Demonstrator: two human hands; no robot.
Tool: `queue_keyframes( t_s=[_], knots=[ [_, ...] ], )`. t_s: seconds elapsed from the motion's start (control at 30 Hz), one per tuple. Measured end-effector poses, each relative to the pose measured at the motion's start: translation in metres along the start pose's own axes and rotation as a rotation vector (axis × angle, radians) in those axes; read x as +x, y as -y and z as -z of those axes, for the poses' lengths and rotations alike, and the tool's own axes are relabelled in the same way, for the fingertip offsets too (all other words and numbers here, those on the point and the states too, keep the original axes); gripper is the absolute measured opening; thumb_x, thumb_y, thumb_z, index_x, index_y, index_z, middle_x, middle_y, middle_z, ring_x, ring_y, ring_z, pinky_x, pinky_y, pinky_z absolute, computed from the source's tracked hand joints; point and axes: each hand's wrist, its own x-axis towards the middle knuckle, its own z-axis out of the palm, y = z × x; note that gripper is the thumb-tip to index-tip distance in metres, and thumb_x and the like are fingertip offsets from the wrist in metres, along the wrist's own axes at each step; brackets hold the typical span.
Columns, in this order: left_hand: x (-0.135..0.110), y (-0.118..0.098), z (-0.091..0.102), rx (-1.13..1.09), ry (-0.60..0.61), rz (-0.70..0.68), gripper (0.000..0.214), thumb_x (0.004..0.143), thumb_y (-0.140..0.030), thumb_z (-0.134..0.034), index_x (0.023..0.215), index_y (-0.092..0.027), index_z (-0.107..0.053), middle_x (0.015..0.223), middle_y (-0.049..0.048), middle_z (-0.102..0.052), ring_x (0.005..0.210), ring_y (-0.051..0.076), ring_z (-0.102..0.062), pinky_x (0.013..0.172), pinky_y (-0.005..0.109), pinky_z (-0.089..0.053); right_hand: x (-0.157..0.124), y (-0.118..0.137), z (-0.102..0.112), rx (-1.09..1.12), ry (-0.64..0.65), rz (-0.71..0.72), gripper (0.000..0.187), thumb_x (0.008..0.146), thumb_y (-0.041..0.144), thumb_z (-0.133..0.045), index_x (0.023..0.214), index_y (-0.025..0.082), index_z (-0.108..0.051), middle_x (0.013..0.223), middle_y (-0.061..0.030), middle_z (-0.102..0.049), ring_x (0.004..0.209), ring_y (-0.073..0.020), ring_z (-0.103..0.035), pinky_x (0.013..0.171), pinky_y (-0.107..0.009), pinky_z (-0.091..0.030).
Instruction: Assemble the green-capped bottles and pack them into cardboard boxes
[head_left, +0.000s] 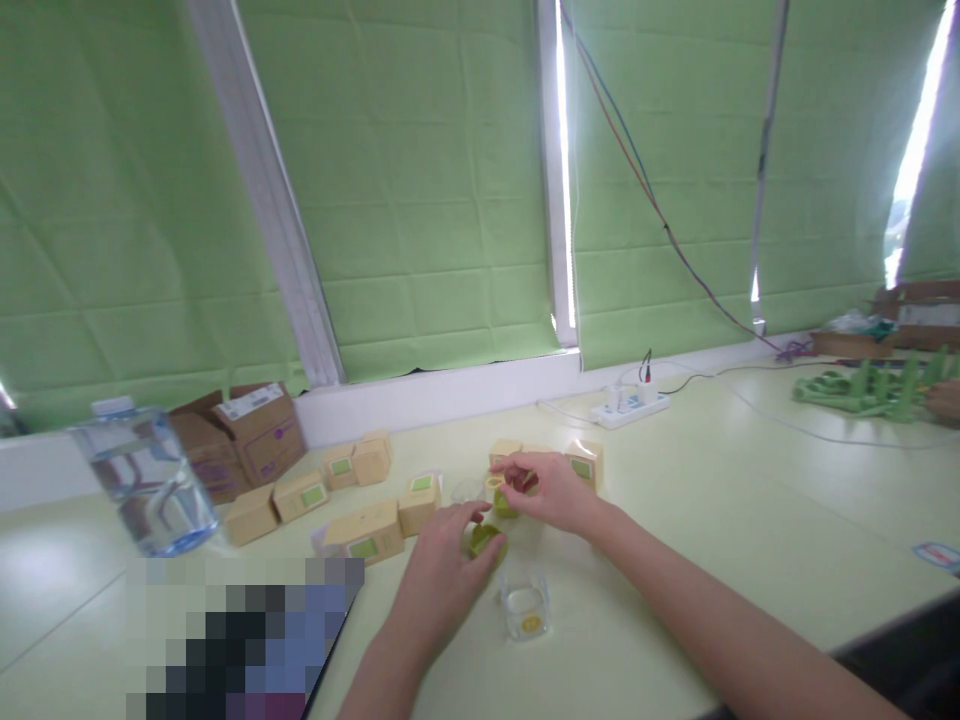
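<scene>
My left hand has its thumb and fingers around a small olive-green piece, whose exact kind I cannot make out. Just beyond it, my right hand pinches a second small green piece from above; its fingers partly cover it. In front of both hands stands a small clear plastic container with a round yellow sticker. A clear, rounded item lies behind my left fingers, partly hidden.
Small tan boxes with green labels, such as one box, stand left of and behind the hands. A large water bottle and a cardboard box are at left. A power strip lies behind; green parts are at far right.
</scene>
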Motion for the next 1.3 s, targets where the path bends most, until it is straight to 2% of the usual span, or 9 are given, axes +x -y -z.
queue_keyframes(
  t_s=[0.23,0.4,0.53,0.73,1.1,1.3],
  knots=[
    [-0.002,-0.003,0.004,0.154,0.111,-0.051,0.028,0.078,-0.025,-0.066,0.105,-0.023,-0.065,0.101,0.0077,-0.066,0.098,0.026,-0.060,0.086,0.038,-0.044,0.000,-0.002,-0.003,-0.038,0.041,0.003,0.022,0.082,0.022,-0.066,0.103,0.019,-0.074,0.082,-0.0034,-0.072,0.067,-0.0126,-0.064,0.064,-0.023,-0.053],
    [-0.003,0.000,0.003,0.229,0.125,-0.050,0.031,0.078,-0.024,-0.065,0.109,-0.023,-0.062,0.100,0.0082,-0.064,0.099,0.028,-0.059,0.086,0.040,-0.044,0.000,-0.006,-0.005,-0.069,0.072,0.003,0.020,0.083,0.025,-0.069,0.101,0.020,-0.075,0.083,-0.0029,-0.073,0.069,-0.0128,-0.064,0.065,-0.023,-0.052],
    [-0.001,0.002,0.002,0.171,0.085,-0.056,0.041,0.078,-0.021,-0.063,0.119,-0.023,-0.057,0.105,0.0089,-0.064,0.103,0.028,-0.058,0.091,0.042,-0.044,0.000,-0.006,-0.004,-0.106,0.087,-0.004,0.018,0.083,0.028,-0.069,0.098,0.019,-0.075,0.081,-0.0029,-0.073,0.069,-0.0132,-0.065,0.066,-0.023,-0.051],
    [0.006,0.005,0.002,0.062,-0.072,-0.053,0.049,0.079,-0.016,-0.059,0.126,-0.023,-0.049,0.114,0.0097,-0.059,0.108,0.027,-0.058,0.094,0.043,-0.046,0.000,-0.005,-0.004,-0.137,0.133,0.024,0.016,0.081,0.024,-0.069,0.095,0.020,-0.077,0.079,-0.0021,-0.074,0.068,-0.0135,-0.066,0.065,-0.022,-0.050],
    [0.006,0.004,-0.003,-0.030,-0.038,-0.143,0.052,0.078,-0.008,-0.058,0.126,-0.025,-0.049,0.117,0.0077,-0.058,0.112,0.024,-0.057,0.098,0.041,-0.046,0.000,0.001,-0.003,-0.248,0.217,0.169,0.009,0.081,0.027,-0.072,0.088,0.022,-0.077,0.074,-0.0004,-0.072,0.065,-0.0130,-0.062,0.061,-0.021,-0.043],
    [0.005,0.001,0.000,-0.067,-0.025,-0.193,0.051,0.077,-0.003,-0.058,0.122,-0.026,-0.050,0.116,0.0053,-0.059,0.110,0.021,-0.056,0.097,0.038,-0.046,0.001,-0.003,-0.003,-0.313,0.256,0.238,0.010,0.083,0.030,-0.071,0.086,0.022,-0.076,0.074,-0.0003,-0.071,0.068,-0.0132,-0.063,0.069,-0.023,-0.044]
  ],
)
